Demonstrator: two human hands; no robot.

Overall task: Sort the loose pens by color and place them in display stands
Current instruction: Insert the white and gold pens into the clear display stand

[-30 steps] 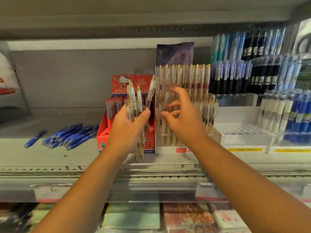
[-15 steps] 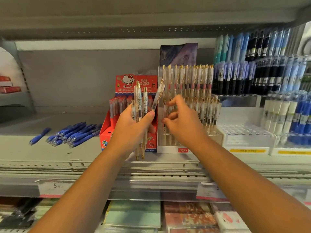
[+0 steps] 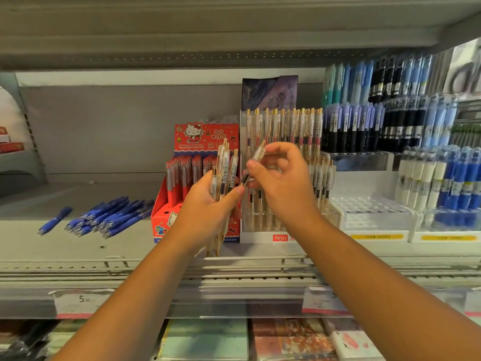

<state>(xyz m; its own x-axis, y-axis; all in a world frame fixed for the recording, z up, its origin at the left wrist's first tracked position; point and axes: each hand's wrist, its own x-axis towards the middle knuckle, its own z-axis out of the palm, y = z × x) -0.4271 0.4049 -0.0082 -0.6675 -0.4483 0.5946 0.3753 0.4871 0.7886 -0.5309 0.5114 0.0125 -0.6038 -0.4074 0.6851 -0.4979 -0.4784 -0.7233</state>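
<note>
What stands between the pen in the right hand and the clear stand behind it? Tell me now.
Nothing visible. The right hand pinches the single pen directly before the clear stand; the left hand holds its bundle off to the side.

Bundle of clear pens point(image 3: 224, 168): transparent glossy plastic barrels, shiny gold metal-look clips. Single clear pen point(image 3: 258, 154): same. Display stand point(image 3: 260, 226): clear glossy plastic. Hello Kitty box point(image 3: 205, 138): printed red card, slight sheen. Loose blue pens point(image 3: 112, 217): matt plastic. Shelf point(image 3: 65, 247): smooth grey painted metal.
</note>
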